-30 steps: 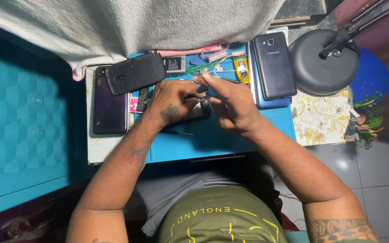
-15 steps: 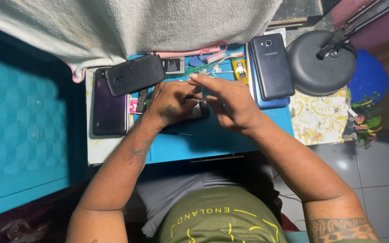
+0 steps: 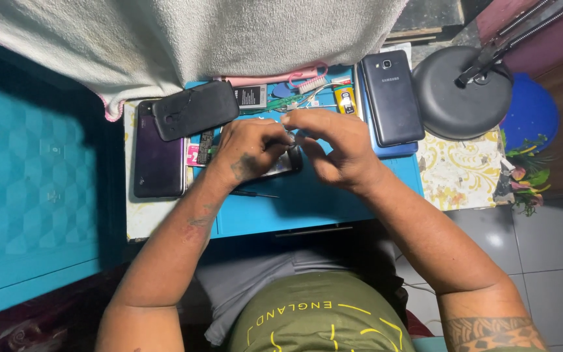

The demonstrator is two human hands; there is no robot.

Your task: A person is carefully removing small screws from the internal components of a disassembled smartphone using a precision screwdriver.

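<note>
**Blue repair bench, small workspace: items as seen from above**

Surface: blue tabletop [image 3: 333,202], narrow, w/ a pale patterned cloth [image 3: 457,173] at its right end and a whitish towel [image 3: 229,39] draped over the far edge. Grey tiled floor to the right.

1. Opened phone [image 3: 288,163]: dark, lies flat on the blue top at centre, mostly hidden under both hands; only its near-right corner shows.
2. Left hand [image 3: 249,150]: rests on the phone, fingers curled down over it, pressing it to the table.
3. Right hand [image 3: 337,146]: raised just over the phone's right end, fingertips pinched close together and meeting the left hand's fingertips. Whether they grip a small part: can't tell, too blurred.
4. Thin dark tool [image 3: 252,193]: lies on the blue top just near side of the left wrist, untouched.
5. Black back cover [image 3: 193,109]: tilted, overlapping the top of a dark purple phone [image 3: 158,160], left of the hands.
6. Small battery [image 3: 251,96], pink toothbrush [image 3: 294,81], yellow tube [image 3: 343,99]: far side, behind the hands.
7. Dark blue phone [image 3: 392,98]: face down, right of the hands.
8. Round grey lamp base [image 3: 464,94] w/ arm: far right, on the cloth.
9. Blue stool [image 3: 532,111] and artificial flowers [image 3: 522,173]: right edge.
</note>
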